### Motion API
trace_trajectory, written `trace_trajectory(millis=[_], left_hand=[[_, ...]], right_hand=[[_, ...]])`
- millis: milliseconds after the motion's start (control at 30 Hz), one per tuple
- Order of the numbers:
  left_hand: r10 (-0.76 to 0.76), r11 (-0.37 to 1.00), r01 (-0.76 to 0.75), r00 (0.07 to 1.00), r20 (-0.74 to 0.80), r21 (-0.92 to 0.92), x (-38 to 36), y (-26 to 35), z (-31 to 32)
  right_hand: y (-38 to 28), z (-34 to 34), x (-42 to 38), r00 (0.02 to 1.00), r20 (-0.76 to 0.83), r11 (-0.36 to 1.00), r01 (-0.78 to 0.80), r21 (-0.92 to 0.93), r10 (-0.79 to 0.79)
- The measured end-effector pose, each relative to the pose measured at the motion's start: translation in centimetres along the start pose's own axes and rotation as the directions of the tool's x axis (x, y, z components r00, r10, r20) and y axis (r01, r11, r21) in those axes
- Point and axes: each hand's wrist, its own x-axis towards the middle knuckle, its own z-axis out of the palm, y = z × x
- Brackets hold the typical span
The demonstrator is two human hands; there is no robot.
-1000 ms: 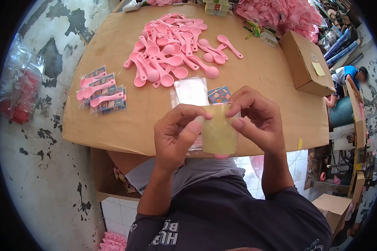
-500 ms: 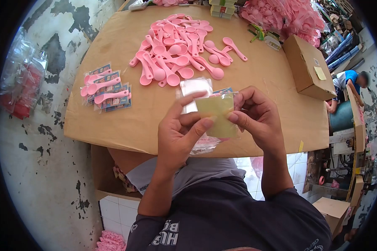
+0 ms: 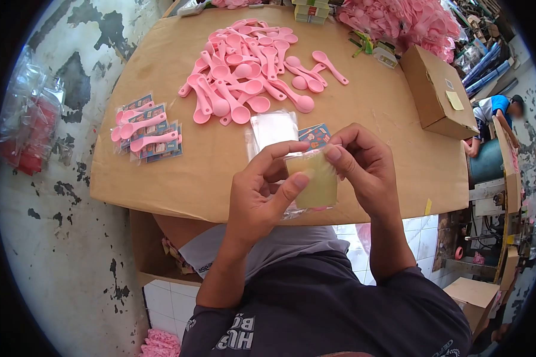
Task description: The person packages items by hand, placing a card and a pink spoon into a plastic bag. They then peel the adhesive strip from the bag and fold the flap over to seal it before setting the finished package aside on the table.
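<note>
Between my hands is a clear plastic bag with a plain yellow-green card point(image 3: 323, 185) in it, held above the table's near edge. My left hand point(image 3: 257, 193) is closed on its left side, thumb across the front. At the upper right corner, my right hand point(image 3: 372, 172) pinches the bag's top edge between thumb and fingers. Just behind them lie a stack of clear bags point(image 3: 274, 126) and a blue printed card point(image 3: 315, 134), partly hidden by my fingers. Beyond is a heap of pink measuring spoons point(image 3: 238, 68). Packed spoons with blue cards point(image 3: 146, 130) lie at the left.
A cardboard box point(image 3: 438, 95) stands at the table's right, with a big pile of bagged pink spoons point(image 3: 399, 27) behind it. Small plastic boxes point(image 3: 311, 11) sit at the far edge. A peeling wall point(image 3: 65, 196) borders the left. Another person point(image 3: 495, 113) bends at the far right.
My right hand has shifted from the card's side up to the bag's top edge. The bag and card sit slightly lower, and more of the blue printed card behind now shows.
</note>
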Motion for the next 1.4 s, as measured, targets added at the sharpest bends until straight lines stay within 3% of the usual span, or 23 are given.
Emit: trace_trajectory(millis=[233,400,533,600,733,833,933,1000,1033,1067,1133,1167,1200,1233,1300,1333,1400], left_hand=[[0.040,0.999,-0.039,0.999,-0.037,0.036,0.3,-0.6,0.2],[-0.009,0.999,0.006,0.998,-0.062,-0.053,0.0,-0.7,0.3],[0.039,0.998,-0.041,0.998,-0.051,-0.054,-0.1,-0.9,0.1],[-0.028,0.993,0.025,0.999,-0.025,-0.113,-0.4,-0.5,-0.1],[0.032,0.993,-0.037,0.999,-0.038,-0.114,-0.5,-1.2,-0.2],[-0.058,0.980,0.060,0.998,0.017,-0.190,-0.7,-0.9,0.6],[-0.042,0.988,0.055,0.995,0.085,-0.146,-0.9,-1.2,0.5],[-0.077,0.996,0.073,0.993,0.093,0.050,-0.9,-0.4,-0.2],[-0.074,0.996,0.069,0.994,0.080,0.054,-0.8,0.0,-0.6],[0.037,0.985,-0.043,0.999,0.037,0.169,-0.8,0.6,-1.2],[0.313,0.855,-0.268,0.949,-0.031,0.445,-0.5,1.4,-3.1],[0.505,0.713,-0.410,0.863,-0.010,0.569,-0.3,2.1,-4.7],[0.599,0.573,-0.438,0.801,0.011,0.693,-0.1,3.3,-6.2],[0.653,0.300,-0.386,0.750,0.107,0.872,0.0,4.8,-7.8],[0.676,0.118,-0.267,0.727,0.119,0.956,0.3,5.7,-11.3],[0.678,0.112,-0.267,0.724,0.122,0.957,0.2,5.6,-12.6],[0.459,0.009,0.086,0.885,-0.081,0.996,-0.2,4.7,-15.0]], right_hand=[[0.2,0.1,-0.2,0.999,0.018,0.999,0.040,-0.014,-0.040],[0.0,0.2,-0.2,1.000,-0.006,0.999,0.028,0.019,-0.028],[-0.1,0.4,-0.2,0.999,-0.017,0.999,0.031,0.024,-0.031],[0.1,0.6,-0.2,0.998,-0.054,0.999,0.029,-0.014,-0.030],[0.4,0.7,-0.2,0.997,-0.017,0.998,0.069,-0.010,-0.070],[0.7,0.9,0.0,0.990,-0.073,0.993,0.120,0.019,-0.119],[0.9,1.0,0.2,0.986,-0.113,0.991,0.130,0.030,-0.126],[1.0,0.8,0.2,0.981,-0.127,0.989,0.149,0.011,-0.146],[0.9,0.8,0.2,0.983,-0.114,0.989,0.149,0.017,-0.146],[0.7,0.7,0.1,0.979,-0.146,0.989,0.146,0.026,-0.141],[0.8,0.2,0.2,0.976,-0.169,0.988,0.146,0.041,-0.137],[0.9,-0.4,0.1,0.977,-0.165,0.991,0.136,0.010,-0.133],[0.9,-0.8,0.1,0.978,-0.163,0.992,0.127,-0.021,-0.129],[1.0,-1.0,-0.1,0.979,-0.159,0.991,0.130,-0.017,-0.131],[0.9,-1.3,-0.3,0.991,-0.110,0.994,0.071,-0.082,-0.080],[0.8,-1.4,-0.3,0.991,-0.108,0.994,0.077,-0.078,-0.085],[0.3,-1.4,-0.3,0.999,-0.005,0.984,0.046,-0.171,-0.048]])
